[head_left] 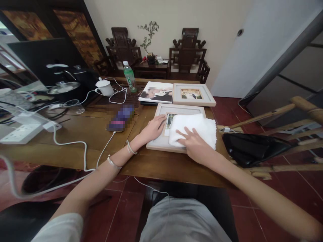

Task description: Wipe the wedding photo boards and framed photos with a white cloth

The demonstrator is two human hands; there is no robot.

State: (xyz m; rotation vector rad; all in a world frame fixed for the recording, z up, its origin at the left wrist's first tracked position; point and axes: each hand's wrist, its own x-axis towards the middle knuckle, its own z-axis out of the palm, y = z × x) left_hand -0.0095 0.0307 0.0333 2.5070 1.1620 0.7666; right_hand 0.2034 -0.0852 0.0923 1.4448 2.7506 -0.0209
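Note:
A pale wooden picture frame (161, 109) lies flat near the front of the wooden table (161, 164). A folded white cloth (199, 126) covers most of its glass. My right hand (193, 143) presses flat on the cloth's near left corner, fingers stretched out. My left hand (153, 127) rests flat on the frame's left side, fingers extended and touching the glass beside the cloth. Two bracelets circle my left wrist.
Behind lie a second framed photo (193, 94) and a photo print (156, 92). A phone (120, 117) on a white cable, a green bottle (129, 77), a white cup (105, 87) and a power strip (22, 129) are at left. A black bag (249, 148) hangs at the right edge.

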